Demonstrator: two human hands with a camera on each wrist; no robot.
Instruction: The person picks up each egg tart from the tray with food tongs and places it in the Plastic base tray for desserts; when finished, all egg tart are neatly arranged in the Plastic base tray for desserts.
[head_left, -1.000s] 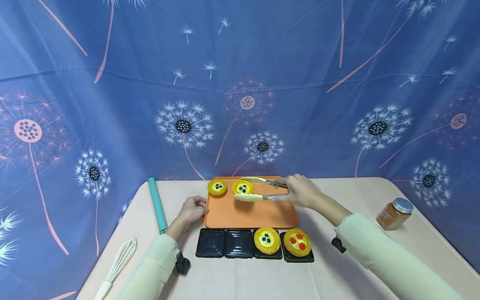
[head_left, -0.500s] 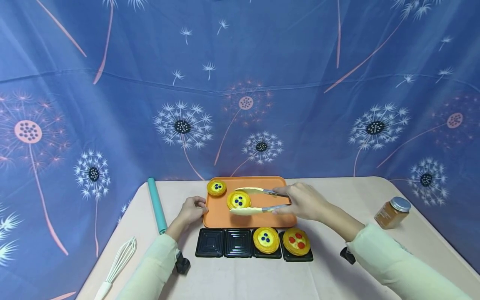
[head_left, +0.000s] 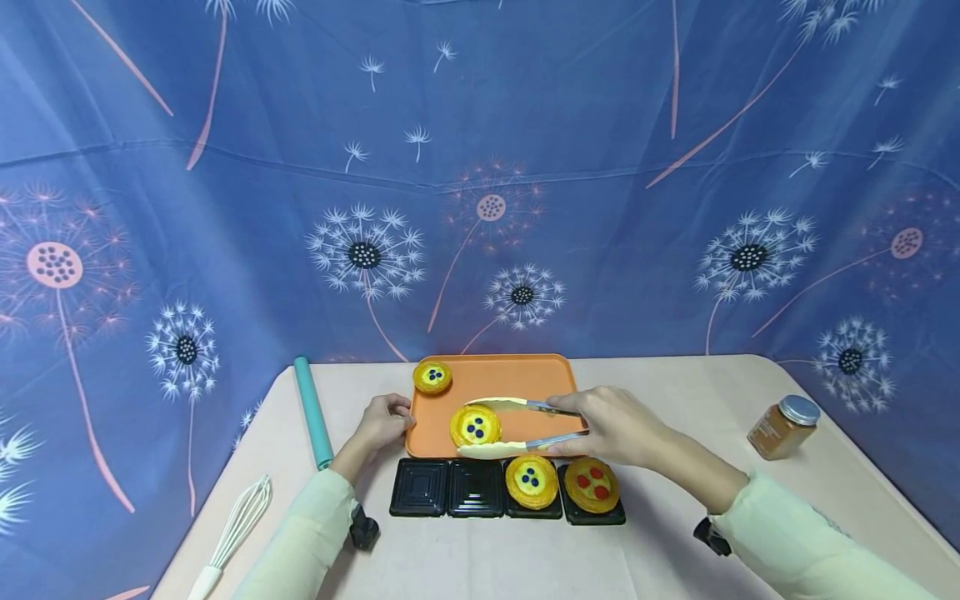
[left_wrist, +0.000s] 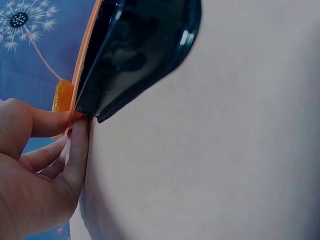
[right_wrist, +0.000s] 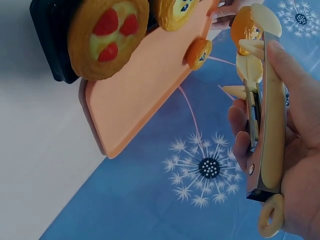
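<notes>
My right hand (head_left: 618,425) grips a pair of tongs (right_wrist: 272,120) with cream tips. Between the tips is an egg tart (head_left: 476,428) topped with blue berries, held over the front of the orange tray (head_left: 525,379). With thumb and fingers, my left hand (left_wrist: 45,165) pinches the tray's left edge. Another blueberry tart (head_left: 432,377) sits in the tray's back left corner. Along the tray's front edge, two black square boxes (head_left: 418,487) on the left hold nothing. The two on the right bear a blueberry tart (head_left: 532,482) and a tart with red fruit (head_left: 592,484).
A teal rolling pin (head_left: 313,412) and a whisk (head_left: 242,521) lie at the table's left side. On the right stands a jar (head_left: 784,427) with a silver lid. A blue dandelion-print cloth (head_left: 450,167) hangs behind the table.
The tongs have brought the held tart from the tray's back toward its front, slightly left, as my right hand came nearer. My left hand has stayed at the tray's edge.
</notes>
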